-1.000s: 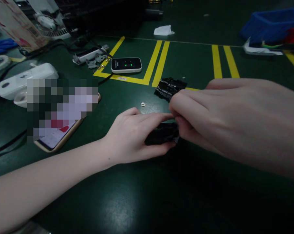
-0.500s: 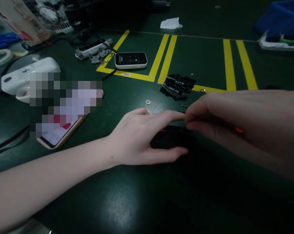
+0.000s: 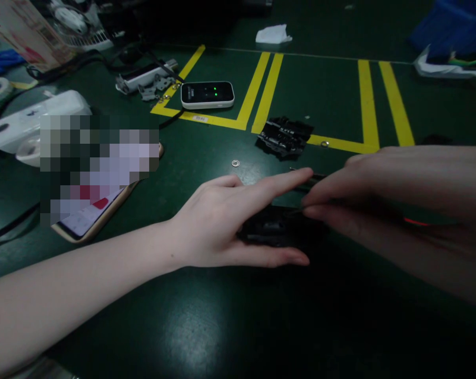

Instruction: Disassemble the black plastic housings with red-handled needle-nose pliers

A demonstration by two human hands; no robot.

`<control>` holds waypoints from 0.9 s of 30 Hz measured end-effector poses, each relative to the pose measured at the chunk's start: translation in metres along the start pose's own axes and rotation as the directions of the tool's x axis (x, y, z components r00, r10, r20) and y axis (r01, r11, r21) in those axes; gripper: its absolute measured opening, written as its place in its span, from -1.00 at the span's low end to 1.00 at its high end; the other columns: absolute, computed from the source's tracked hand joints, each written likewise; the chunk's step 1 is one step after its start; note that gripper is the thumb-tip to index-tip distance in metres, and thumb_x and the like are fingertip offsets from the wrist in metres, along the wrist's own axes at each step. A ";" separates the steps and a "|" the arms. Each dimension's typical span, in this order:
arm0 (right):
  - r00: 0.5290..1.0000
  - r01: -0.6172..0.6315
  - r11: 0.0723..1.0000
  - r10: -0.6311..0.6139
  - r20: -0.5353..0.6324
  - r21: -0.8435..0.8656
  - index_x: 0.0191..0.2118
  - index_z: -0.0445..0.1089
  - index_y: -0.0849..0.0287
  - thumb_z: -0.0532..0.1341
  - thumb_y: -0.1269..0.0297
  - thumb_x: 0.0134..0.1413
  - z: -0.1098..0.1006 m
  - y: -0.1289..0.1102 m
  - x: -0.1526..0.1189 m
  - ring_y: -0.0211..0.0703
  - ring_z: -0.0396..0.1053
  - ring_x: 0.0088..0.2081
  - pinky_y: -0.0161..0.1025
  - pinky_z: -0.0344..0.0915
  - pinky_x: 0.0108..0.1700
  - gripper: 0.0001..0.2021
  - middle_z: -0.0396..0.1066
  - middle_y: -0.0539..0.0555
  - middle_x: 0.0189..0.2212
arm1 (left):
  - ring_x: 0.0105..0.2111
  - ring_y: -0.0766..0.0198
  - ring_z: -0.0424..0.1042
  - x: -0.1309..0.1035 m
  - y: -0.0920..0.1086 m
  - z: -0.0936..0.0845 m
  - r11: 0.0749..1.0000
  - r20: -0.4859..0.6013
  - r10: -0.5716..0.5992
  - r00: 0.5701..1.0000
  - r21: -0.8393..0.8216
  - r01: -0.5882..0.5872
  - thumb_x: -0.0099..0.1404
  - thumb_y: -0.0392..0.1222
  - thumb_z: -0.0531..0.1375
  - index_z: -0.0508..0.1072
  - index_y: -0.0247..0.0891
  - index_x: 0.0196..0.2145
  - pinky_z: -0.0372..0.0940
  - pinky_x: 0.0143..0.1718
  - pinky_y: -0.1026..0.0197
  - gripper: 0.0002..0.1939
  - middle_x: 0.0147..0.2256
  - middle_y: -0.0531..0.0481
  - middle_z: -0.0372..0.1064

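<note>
My left hand (image 3: 222, 221) lies over a black plastic part (image 3: 267, 227) on the green table. Its index finger is stretched out beyond the part and the thumb lies along the near side, with the part showing between them. My right hand (image 3: 364, 205) pinches a thin dark tool (image 3: 295, 212) between thumb and forefinger, its narrow end at the part's top edge. The tool's kind is too dark to tell. Slim dark pieces (image 3: 301, 172) show behind the left index fingertip, partly hidden. A small metal ring (image 3: 235, 163) lies beyond the left knuckles.
A bundle of black parts (image 3: 285, 138) lies beyond my hands, near yellow tape lines (image 3: 256, 95). To the left are a phone (image 3: 80, 223), partly blurred out, and a white device (image 3: 44, 118). A small black-faced box (image 3: 207, 95) with green lights and white paper (image 3: 273, 34) lie farther back.
My left index finger has lifted and stretched farther out, uncovering more of the black part. My right hand has shifted slightly right and down, and the thin tool now shows at its fingertips.
</note>
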State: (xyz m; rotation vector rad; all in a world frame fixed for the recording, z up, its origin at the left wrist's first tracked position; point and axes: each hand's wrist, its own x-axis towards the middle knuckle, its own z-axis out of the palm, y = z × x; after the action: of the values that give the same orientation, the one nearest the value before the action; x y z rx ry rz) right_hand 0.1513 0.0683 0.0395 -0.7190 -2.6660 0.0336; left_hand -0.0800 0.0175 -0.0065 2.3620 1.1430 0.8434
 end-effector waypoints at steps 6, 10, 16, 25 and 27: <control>0.993 0.109 0.992 -0.111 0.032 0.065 -0.22 0.34 -0.07 0.10 0.19 0.30 0.000 0.004 0.002 -0.26 0.33 -0.49 -0.17 0.08 -0.50 -0.91 0.40 -0.11 -0.47 | -0.25 0.05 0.56 -0.002 -0.006 0.004 0.999 0.019 0.026 1.000 -0.035 -0.025 0.21 0.32 0.24 0.25 -0.11 0.27 0.42 -0.28 0.12 -0.21 -0.16 -0.10 0.54; 0.994 0.099 0.994 -0.100 0.037 0.037 -0.21 0.33 -0.11 0.12 0.14 0.27 -0.002 0.006 0.001 -0.22 0.30 -0.52 -0.15 0.04 -0.52 -0.94 0.39 -0.12 -0.49 | -0.22 0.05 0.56 -0.003 -0.006 0.005 0.999 0.029 0.021 0.999 -0.042 -0.020 0.21 0.31 0.25 0.24 -0.08 0.28 0.42 -0.26 0.13 -0.21 -0.14 -0.07 0.54; 0.982 0.180 0.979 -0.185 0.041 0.090 -0.26 0.34 -0.05 0.08 0.18 0.31 0.000 0.010 0.003 -0.26 0.29 -0.56 -0.18 0.06 -0.56 -0.87 0.34 -0.11 -0.55 | -0.22 0.06 0.57 -0.003 -0.006 0.004 0.996 0.041 0.059 0.997 -0.067 -0.056 0.22 0.28 0.26 0.23 -0.11 0.29 0.40 -0.25 0.16 -0.21 -0.11 -0.08 0.54; 0.976 0.212 0.975 -0.215 0.036 0.066 -0.25 0.35 -0.04 0.09 0.17 0.30 -0.001 0.010 0.003 -0.26 0.28 -0.55 -0.17 0.06 -0.54 -0.88 0.33 -0.11 -0.54 | -0.21 0.02 0.55 -0.002 -0.005 0.003 0.998 0.094 0.027 0.995 -0.063 -0.021 0.21 0.28 0.27 0.17 -0.10 0.32 0.42 -0.24 0.12 -0.16 -0.08 -0.12 0.53; 0.972 0.227 0.970 -0.231 0.036 0.091 -0.23 0.34 -0.03 0.09 0.20 0.31 0.000 0.009 0.003 -0.27 0.29 -0.53 -0.17 0.09 -0.52 -0.90 0.34 -0.11 -0.52 | -0.19 0.02 0.55 -0.003 -0.004 0.003 0.998 0.098 0.036 0.995 -0.053 -0.031 0.22 0.26 0.27 0.17 -0.11 0.32 0.42 -0.23 0.12 -0.17 -0.04 -0.13 0.52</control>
State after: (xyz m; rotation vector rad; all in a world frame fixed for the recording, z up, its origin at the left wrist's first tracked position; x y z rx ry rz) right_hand 0.1529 0.0778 0.0392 -0.3843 -2.7550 0.1042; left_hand -0.0816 0.0173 -0.0119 2.3594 1.0331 0.7491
